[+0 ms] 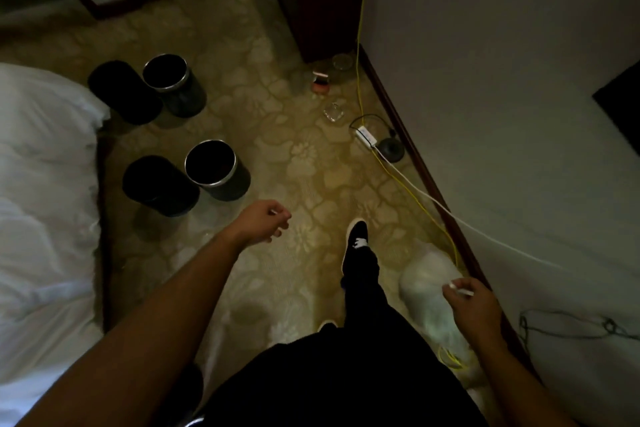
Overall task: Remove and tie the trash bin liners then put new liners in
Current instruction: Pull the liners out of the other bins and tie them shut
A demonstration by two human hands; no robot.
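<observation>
At the far left a white bed (41,184) fills the edge of the view, its cover hanging down to the patterned carpet (304,156). Just right of it four bins stand on the floor in two pairs: a far black bin (124,92) touching a far metal-rimmed bin (173,83), and closer to the person a near black bin (159,185) touching a near metal-rimmed bin (216,168). Both rimmed bins stand upright with dark open mouths; no pale liner shows in either. Right of the near pair, the left hand (263,224) hangs over the carpet with its fingers loosely curled and nothing in its grasp. Beyond it, a glass ashtray (334,112) lies on the floor. A black shoe (356,236) is planted on the carpet between the hands. Farther right a white power strip (366,135) lies near the baseboard, with a yellow cable (360,45) running up the wall (485,80). A filled white bag (429,291) sits on the floor against the baseboard, just beside the person's leg. Directly over it, the right hand (474,302) has its fingers curled and pinches a small white strip (464,292); whether that strip is part of the bag cannot be told.
</observation>
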